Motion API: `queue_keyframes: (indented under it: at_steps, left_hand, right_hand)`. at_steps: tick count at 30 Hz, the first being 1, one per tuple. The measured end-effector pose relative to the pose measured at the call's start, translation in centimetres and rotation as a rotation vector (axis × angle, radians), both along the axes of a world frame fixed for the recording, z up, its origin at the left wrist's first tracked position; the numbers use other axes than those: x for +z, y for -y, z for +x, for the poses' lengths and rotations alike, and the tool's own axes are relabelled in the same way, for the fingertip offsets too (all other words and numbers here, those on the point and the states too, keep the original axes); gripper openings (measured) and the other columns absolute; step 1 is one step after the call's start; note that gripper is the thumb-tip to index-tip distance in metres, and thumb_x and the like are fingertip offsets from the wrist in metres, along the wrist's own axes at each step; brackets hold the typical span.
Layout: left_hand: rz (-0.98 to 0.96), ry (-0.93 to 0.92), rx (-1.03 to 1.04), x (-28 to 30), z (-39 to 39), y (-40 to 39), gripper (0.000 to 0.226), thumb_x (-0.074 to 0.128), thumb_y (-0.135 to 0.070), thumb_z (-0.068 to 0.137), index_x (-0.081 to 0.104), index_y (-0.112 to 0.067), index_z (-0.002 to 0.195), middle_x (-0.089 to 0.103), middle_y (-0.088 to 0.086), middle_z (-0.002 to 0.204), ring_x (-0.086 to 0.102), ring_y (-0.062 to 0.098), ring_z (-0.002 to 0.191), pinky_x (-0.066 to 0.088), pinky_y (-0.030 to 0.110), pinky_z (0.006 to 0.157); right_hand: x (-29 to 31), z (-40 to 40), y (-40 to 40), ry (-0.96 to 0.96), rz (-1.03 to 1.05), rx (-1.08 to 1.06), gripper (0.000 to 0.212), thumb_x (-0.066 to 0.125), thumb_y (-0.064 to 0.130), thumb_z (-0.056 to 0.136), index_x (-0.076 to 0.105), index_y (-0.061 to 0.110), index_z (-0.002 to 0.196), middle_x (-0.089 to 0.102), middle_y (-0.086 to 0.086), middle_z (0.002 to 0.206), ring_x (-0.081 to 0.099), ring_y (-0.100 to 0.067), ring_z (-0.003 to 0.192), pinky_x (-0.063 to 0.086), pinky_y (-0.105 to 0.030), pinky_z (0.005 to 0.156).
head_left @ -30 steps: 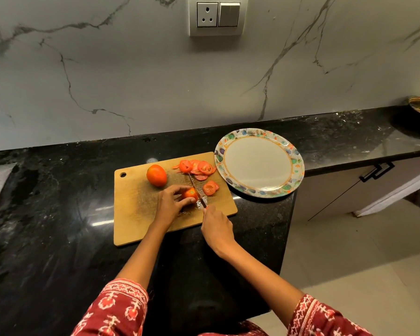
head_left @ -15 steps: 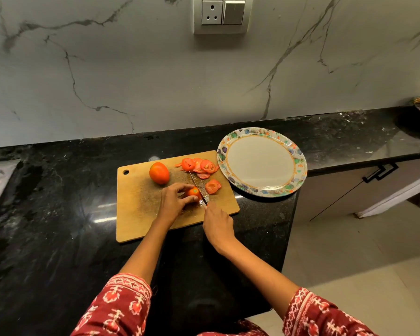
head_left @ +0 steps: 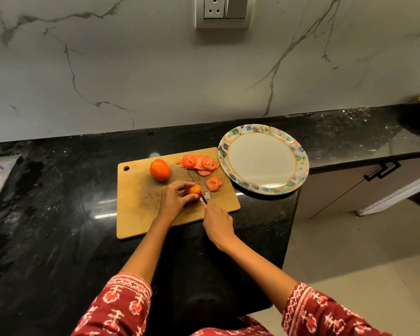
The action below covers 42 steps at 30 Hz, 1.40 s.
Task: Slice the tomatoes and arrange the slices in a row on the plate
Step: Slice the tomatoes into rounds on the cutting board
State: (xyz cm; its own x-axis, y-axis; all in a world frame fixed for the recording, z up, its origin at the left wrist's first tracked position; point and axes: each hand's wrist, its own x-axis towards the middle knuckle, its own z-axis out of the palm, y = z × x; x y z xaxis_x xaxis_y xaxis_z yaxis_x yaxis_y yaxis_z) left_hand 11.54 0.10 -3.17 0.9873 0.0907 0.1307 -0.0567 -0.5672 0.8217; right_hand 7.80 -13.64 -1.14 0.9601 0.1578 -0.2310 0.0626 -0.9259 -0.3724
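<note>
Below, we see the glossy black speckled table point(head_left: 58, 214) under a veined marble wall point(head_left: 131, 69). On it lies a rectangular wooden board point(head_left: 141, 204), scuffed and with a hole in one corner, and just beside its right end a round white plate point(head_left: 262, 187) with a bright patterned rim, bare of slices. On the board sit a smooth whole tomato point(head_left: 159, 169), a heap of wet red slices point(head_left: 200, 162) at the far edge, and one loose slice point(head_left: 213, 183). Since half a second ago little has changed; the view has only dipped slightly. Our left hand point(head_left: 174, 198) curls round the tomato stub point(head_left: 194, 190); our right hand point(head_left: 217, 220) grips the knife point(head_left: 198, 185), its blade touching the stub's right side.
</note>
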Motion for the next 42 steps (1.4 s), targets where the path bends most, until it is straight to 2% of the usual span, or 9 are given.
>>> queue_keyframes:
  at_steps: [8, 14, 19, 25, 27, 29, 33, 38, 42]
  left_hand:
    - [0.003, 0.007, -0.004, 0.1, -0.1, 0.0, 0.035, 0.079, -0.011, 0.069, 0.069, -0.009, 0.102, 0.068, 0.008, 0.104, 0.058, 0.012, 0.097, 0.042, 0.002, 0.074]
    - [-0.011, 0.000, -0.005, 0.1, -0.1, -0.1, 0.035, 0.079, -0.010, 0.069, 0.069, -0.008, 0.103, 0.067, 0.008, 0.105, 0.057, 0.010, 0.097, 0.041, 0.000, 0.074]
    - [-0.006, -0.011, -0.012, 0.1, 0.2, -0.3, 0.035, 0.079, -0.013, 0.069, 0.069, -0.008, 0.103, 0.068, 0.008, 0.104, 0.057, 0.010, 0.095, 0.041, -0.001, 0.073]
    - [-0.003, -0.026, -0.006, -0.2, 0.3, -0.3, 0.036, 0.079, -0.013, 0.070, 0.068, -0.010, 0.104, 0.067, 0.007, 0.106, 0.057, 0.010, 0.099, 0.041, 0.001, 0.073]
    - [-0.007, -0.032, 0.000, -0.2, 0.4, -0.4, 0.037, 0.078, -0.014, 0.070, 0.068, -0.010, 0.105, 0.067, 0.006, 0.106, 0.058, 0.011, 0.099, 0.044, 0.008, 0.080]
    - [-0.062, -0.060, 0.026, -0.3, 0.7, -0.8, 0.037, 0.077, -0.013, 0.072, 0.067, -0.011, 0.107, 0.067, 0.006, 0.108, 0.059, 0.014, 0.102, 0.049, 0.022, 0.087]
    - [-0.117, -0.114, 0.039, -0.4, 0.8, -1.2, 0.036, 0.075, -0.009, 0.073, 0.067, -0.011, 0.108, 0.065, 0.007, 0.111, 0.058, 0.016, 0.107, 0.049, 0.026, 0.089]
    - [-0.107, -0.123, 0.023, -0.3, 0.3, -1.0, 0.038, 0.077, -0.009, 0.071, 0.067, -0.012, 0.108, 0.065, 0.004, 0.110, 0.056, 0.011, 0.105, 0.043, 0.013, 0.082]
    - [-0.063, -0.091, 0.020, -0.3, 0.2, -1.0, 0.038, 0.076, -0.010, 0.072, 0.066, -0.012, 0.108, 0.065, 0.005, 0.110, 0.056, 0.011, 0.104, 0.042, 0.014, 0.084]
  right_hand:
    - [-0.5, 0.4, -0.1, -0.028, 0.033, 0.004, 0.027, 0.029, 0.018, 0.103, 0.046, 0.005, 0.120, 0.059, -0.014, 0.116, 0.058, -0.032, 0.107, 0.043, -0.038, 0.080]
    - [-0.7, 0.9, -0.7, 0.009, -0.048, 0.036, 0.028, 0.028, 0.015, 0.103, 0.046, 0.005, 0.122, 0.059, -0.014, 0.119, 0.058, -0.032, 0.109, 0.044, -0.038, 0.083]
    - [-1.2, 0.4, -0.2, 0.022, -0.043, 0.044, 0.025, 0.028, 0.018, 0.104, 0.045, 0.007, 0.119, 0.060, -0.011, 0.115, 0.060, -0.029, 0.104, 0.042, -0.034, 0.075]
    - [-0.8, 0.3, -0.2, 0.041, -0.095, 0.058, 0.024, 0.029, 0.016, 0.103, 0.044, 0.006, 0.119, 0.061, -0.011, 0.113, 0.062, -0.028, 0.103, 0.047, -0.034, 0.078]
    - [-1.0, -0.3, 0.3, 0.030, -0.111, 0.071, 0.024, 0.029, 0.013, 0.103, 0.041, 0.006, 0.122, 0.061, -0.010, 0.113, 0.063, -0.028, 0.102, 0.047, -0.034, 0.077]
    - [-1.4, -1.3, 1.2, 0.025, -0.169, 0.086, 0.023, 0.031, 0.010, 0.101, 0.041, 0.007, 0.122, 0.063, -0.010, 0.110, 0.064, -0.026, 0.100, 0.047, -0.031, 0.076]
    - [-1.6, -2.3, 2.4, 0.045, -0.227, 0.099, 0.021, 0.031, 0.009, 0.101, 0.042, 0.007, 0.119, 0.064, -0.009, 0.106, 0.065, -0.024, 0.097, 0.048, -0.030, 0.074]
    - [-1.3, -1.4, 1.7, 0.019, -0.173, 0.046, 0.018, 0.032, 0.008, 0.100, 0.044, 0.007, 0.114, 0.064, -0.009, 0.105, 0.065, -0.025, 0.094, 0.047, -0.031, 0.072]
    - [-0.9, -1.2, 1.5, 0.006, -0.104, 0.011, 0.017, 0.033, 0.011, 0.101, 0.044, 0.007, 0.113, 0.062, -0.011, 0.108, 0.063, -0.028, 0.098, 0.045, -0.034, 0.071]
